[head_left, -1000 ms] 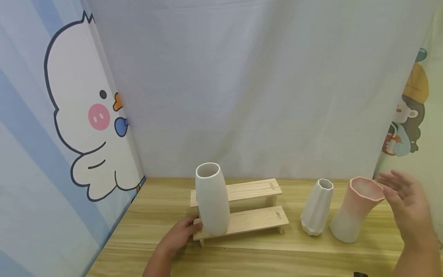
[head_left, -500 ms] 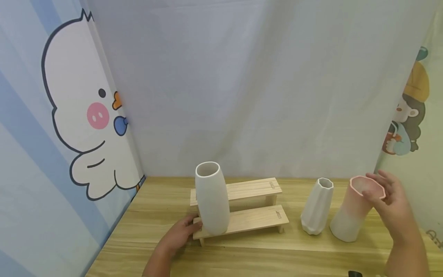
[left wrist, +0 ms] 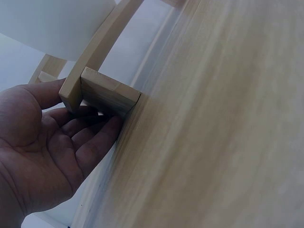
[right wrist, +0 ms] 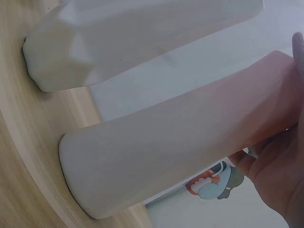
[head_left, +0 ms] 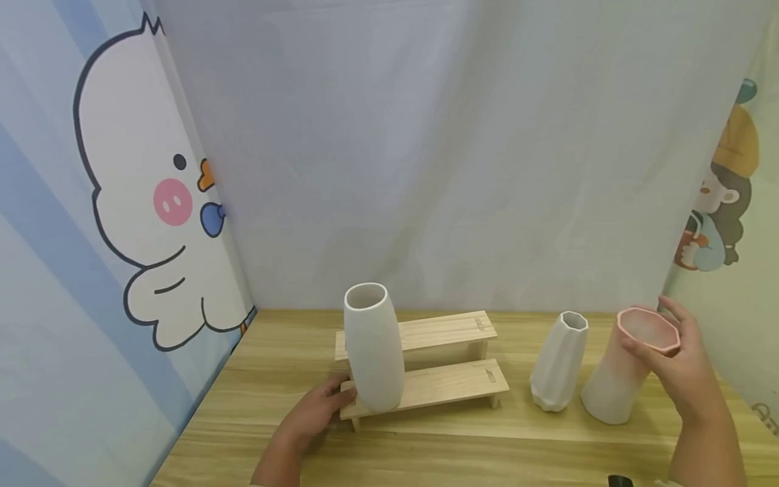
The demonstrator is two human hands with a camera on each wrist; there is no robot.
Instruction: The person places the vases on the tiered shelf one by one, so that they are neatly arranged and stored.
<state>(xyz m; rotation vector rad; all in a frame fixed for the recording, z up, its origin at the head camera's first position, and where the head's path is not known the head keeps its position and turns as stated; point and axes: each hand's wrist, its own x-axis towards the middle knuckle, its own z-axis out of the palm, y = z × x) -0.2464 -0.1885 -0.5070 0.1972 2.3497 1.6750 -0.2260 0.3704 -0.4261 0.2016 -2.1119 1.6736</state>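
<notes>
My left hand (head_left: 312, 414) holds the left end of a two-step wooden stand (head_left: 447, 387). In the left wrist view, the thumb lies at the end of the lower board (left wrist: 76, 88), and the fingers curl below it by the short leg (left wrist: 107, 90). A tall white vase (head_left: 376, 358) stands upright on the lower step, close to that hand. On the right, my right hand (head_left: 690, 368) grips a pink-and-white vase (head_left: 615, 382) just below its flared rim, thumb in front and fingers behind. Its white base (right wrist: 90, 175) rests at the table surface in the right wrist view.
A smaller white faceted vase (head_left: 556, 372) stands between the stand and the pink-and-white vase. Behind the wooden table (head_left: 462, 453) hangs a pale curtain (head_left: 426, 155). A small black object (head_left: 619, 481) shows at the front edge of view.
My right hand has moved left to the pink-and-white vase and closed round its upper part. The left hand has stayed at the stand's end.
</notes>
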